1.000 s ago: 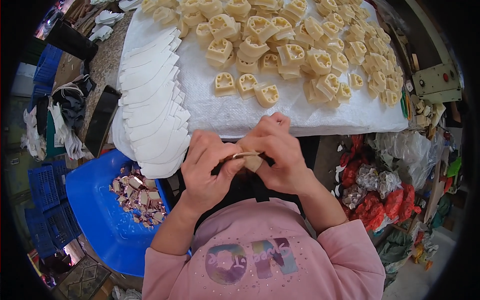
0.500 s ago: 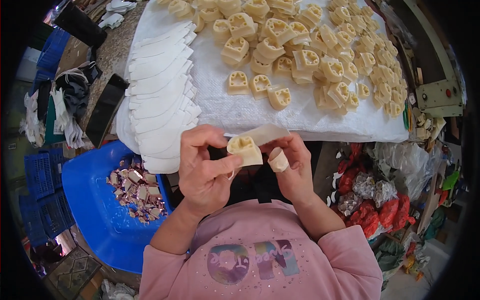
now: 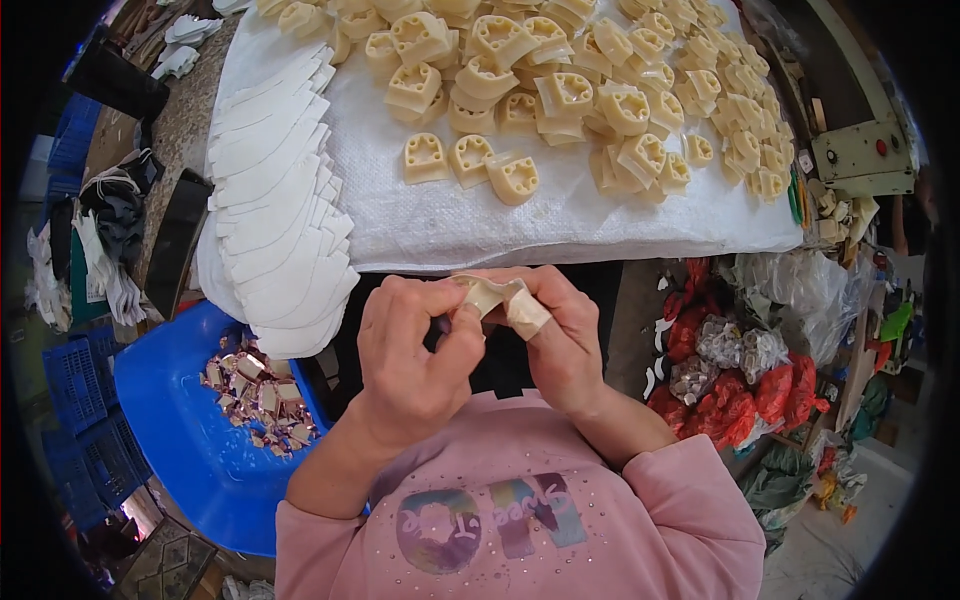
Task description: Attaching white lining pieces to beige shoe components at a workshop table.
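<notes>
My left hand (image 3: 412, 345) is closed, its thumb and fingers pinching a cream moulded shoe heel, mostly hidden behind the fingers. A thin pale covering strip (image 3: 487, 294) spans between my two hands and curves around the heel's side. My right hand (image 3: 562, 345) is closed as well, gripping the strip's right end; a beige cot or wrap (image 3: 527, 315) covers its thumb. Beyond both hands, several loose cream heels (image 3: 514, 178) lie on a white woven sheet (image 3: 430, 235). To their left, white cut pieces (image 3: 285, 225) overlap in a long row.
A blue basin (image 3: 180, 430) at my left holds a heap of shiny wrapped pieces (image 3: 265, 395). Red plastic bags (image 3: 775, 390) and clear plastic (image 3: 800, 290) sit at the right. A dark flat panel (image 3: 176, 240) leans beside the table's left edge.
The heel has turned and gone mostly behind my left fingers. My right hand has come closer to the left, and the strip now bends between them. The view has shifted slightly.
</notes>
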Available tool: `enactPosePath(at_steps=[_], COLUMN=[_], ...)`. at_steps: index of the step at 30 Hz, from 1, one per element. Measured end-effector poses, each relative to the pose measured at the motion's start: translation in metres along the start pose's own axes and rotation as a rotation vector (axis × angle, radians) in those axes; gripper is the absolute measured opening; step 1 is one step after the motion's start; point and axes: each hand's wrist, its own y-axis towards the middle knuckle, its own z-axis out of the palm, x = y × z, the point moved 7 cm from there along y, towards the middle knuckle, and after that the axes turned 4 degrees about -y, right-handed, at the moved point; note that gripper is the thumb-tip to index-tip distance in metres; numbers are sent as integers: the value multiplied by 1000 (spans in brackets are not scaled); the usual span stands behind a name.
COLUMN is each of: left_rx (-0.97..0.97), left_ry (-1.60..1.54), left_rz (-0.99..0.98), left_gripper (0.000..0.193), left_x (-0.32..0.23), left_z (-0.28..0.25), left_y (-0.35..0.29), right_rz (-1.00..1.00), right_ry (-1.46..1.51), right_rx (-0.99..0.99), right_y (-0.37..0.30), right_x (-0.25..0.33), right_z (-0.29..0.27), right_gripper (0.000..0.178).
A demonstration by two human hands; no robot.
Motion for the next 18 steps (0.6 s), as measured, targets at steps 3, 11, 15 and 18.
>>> enactPosePath(at_steps=[3, 11, 15, 18], left_rx=[37, -9, 75, 114], left_ry=[83, -439, -644, -538], left_rz=[5, -311, -234, -154], left_gripper=[15, 21, 20, 20], left_x=[-2, 25, 18, 14], left_z=[2, -2, 5, 5], left_y=[2, -9, -10, -10], right_rz=[-65, 200, 259, 220], right_ry=[-387, -172, 85, -79], right_rx=[32, 255, 428, 429], right_y=[3, 21, 26, 30], right_x=[9, 4, -7, -1], right_z=[3, -11, -9, -4], right_gripper=[22, 23, 33, 35])
